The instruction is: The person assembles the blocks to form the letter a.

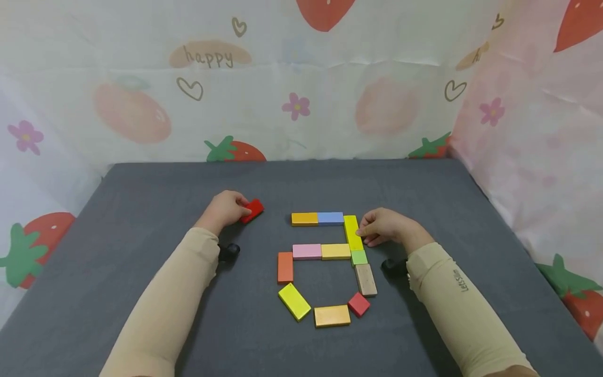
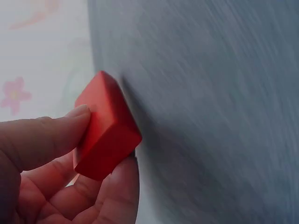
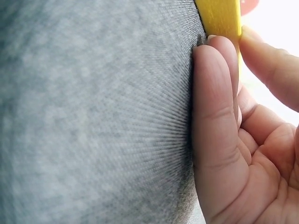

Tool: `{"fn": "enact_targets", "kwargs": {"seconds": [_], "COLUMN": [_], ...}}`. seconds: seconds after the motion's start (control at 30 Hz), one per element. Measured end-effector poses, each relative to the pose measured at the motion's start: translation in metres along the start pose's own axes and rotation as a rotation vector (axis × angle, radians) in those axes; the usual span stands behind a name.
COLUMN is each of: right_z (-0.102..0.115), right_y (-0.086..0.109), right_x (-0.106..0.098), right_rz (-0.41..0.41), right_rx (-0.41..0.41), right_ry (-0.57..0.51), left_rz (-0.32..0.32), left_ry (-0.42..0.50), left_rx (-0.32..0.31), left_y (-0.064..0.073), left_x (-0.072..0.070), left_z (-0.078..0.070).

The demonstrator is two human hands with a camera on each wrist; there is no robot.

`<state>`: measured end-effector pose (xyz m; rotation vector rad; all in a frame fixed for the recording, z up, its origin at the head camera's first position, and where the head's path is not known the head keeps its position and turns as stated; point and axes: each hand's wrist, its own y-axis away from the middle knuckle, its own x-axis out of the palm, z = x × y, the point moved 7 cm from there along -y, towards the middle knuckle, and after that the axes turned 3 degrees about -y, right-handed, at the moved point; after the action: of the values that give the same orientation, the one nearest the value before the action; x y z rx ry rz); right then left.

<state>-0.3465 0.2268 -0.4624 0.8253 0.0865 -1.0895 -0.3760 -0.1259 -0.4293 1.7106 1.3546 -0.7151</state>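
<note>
My left hand [image 1: 227, 209] pinches a red block [image 2: 105, 126] between thumb and fingers, tilted close over the grey cloth at the left. My right hand [image 1: 388, 228] touches the right long side of a yellow block [image 1: 352, 233], its thumb tip [image 3: 252, 44] at the top edge and its other fingers low along the cloth. That yellow block joins a blue block [image 1: 331, 218] at its upper end. A small green block [image 1: 359, 257] lies at its lower end, followed by a beige wooden block [image 1: 366, 279].
An orange-yellow block [image 1: 304, 219] adjoins the blue one. Below lie a pink block [image 1: 306, 252], a yellow-gold block [image 1: 336, 252], an orange block [image 1: 285, 268], a lime-yellow block [image 1: 294, 302], a golden block [image 1: 332, 316] and a small red block [image 1: 359, 304]. Printed curtains [image 1: 330, 68] border the table.
</note>
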Motion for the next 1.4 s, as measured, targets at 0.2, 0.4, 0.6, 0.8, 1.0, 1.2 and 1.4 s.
{"fn": "enact_targets", "kwargs": {"seconds": [0.2,0.4,0.6,0.8,1.0,1.2,1.4], "right_z": [-0.001,0.000,0.000,0.002,0.004,0.004,0.002], "right_y": [-0.001,0.000,-0.001,0.002,0.002,0.002,0.001], "right_x": [0.000,0.001,0.000,0.001,0.003,0.003,0.002], "right_rz": [-0.001,0.001,0.012,0.031,0.046,0.043,0.041], "right_rx": [0.017,0.008,0.000,-0.026,-0.066,-0.075,-0.053], "right_ry": [-0.004,-0.009,-0.005,-0.011,-0.013,-0.001,-0.003], "left_rz": [0.048,0.143,0.279,0.440,0.550,0.611,0.656], "left_ry": [0.028,0.071,0.128,0.054,-0.046,-0.105,-0.165], "left_rx": [0.085,0.178,0.308,0.504,0.655,0.707,0.710], "left_y": [0.017,0.037,0.057,0.078,0.095,0.107,0.112], "left_x": [0.012,0.032,0.060,0.096,0.127,0.151,0.173], "left_z": [-0.041,-0.088,-0.133,-0.175,-0.206,-0.228,-0.242]}}
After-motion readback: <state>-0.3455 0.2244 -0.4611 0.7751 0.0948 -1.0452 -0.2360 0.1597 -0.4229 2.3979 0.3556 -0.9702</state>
